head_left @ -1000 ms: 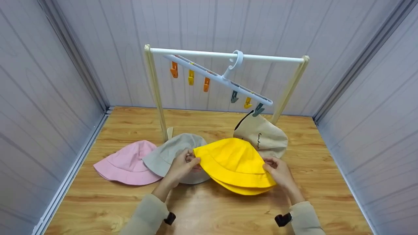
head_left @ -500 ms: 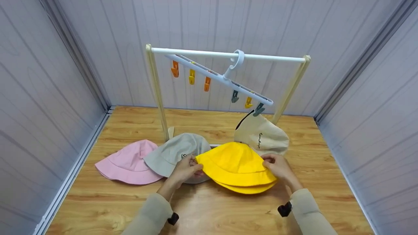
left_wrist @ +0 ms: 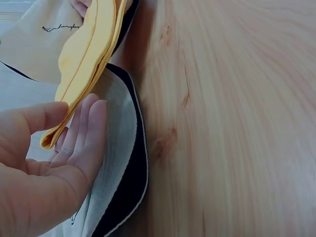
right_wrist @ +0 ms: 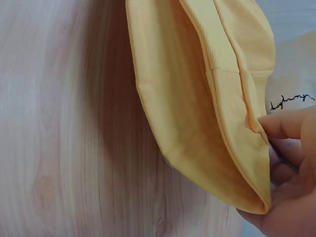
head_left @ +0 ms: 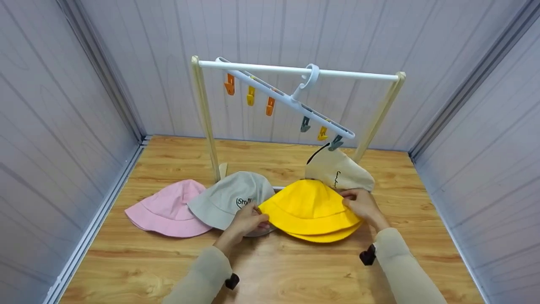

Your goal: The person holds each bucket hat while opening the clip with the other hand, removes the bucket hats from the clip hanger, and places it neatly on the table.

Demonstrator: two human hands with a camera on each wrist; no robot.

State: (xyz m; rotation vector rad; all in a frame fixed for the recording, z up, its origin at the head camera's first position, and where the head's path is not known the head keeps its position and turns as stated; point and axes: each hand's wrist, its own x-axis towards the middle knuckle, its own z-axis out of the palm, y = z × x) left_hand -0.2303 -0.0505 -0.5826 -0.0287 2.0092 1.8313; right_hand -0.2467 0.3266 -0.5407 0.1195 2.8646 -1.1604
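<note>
A folded yellow bucket hat (head_left: 312, 209) is held by its two sides, crown up. My left hand (head_left: 244, 221) pinches the left end of its brim between thumb and fingers, in front of a grey bucket hat (head_left: 232, 190) with black lettering. On the opposite side my right hand (head_left: 365, 207) pinches the hat near the brim seam. The right wrist view shows the yellow brim (right_wrist: 173, 108) gaping in two layers. Behind, a beige hat (head_left: 339, 171) with black script hangs from a dark grey clip (head_left: 336, 143); the yellow hat and right hand partly cover it.
A pink bucket hat (head_left: 168, 213) lies at the left, partly under the grey one. The white hanger (head_left: 270, 89) slants from the rack's white bar (head_left: 358, 75), with orange, yellow and grey clips. Pale walls (head_left: 270, 29) enclose the wooden tabletop (head_left: 295, 274).
The yellow hat has shifted slightly right, its left end lowered and its right side raised with my hands. More lettering on the grey hat shows now.
</note>
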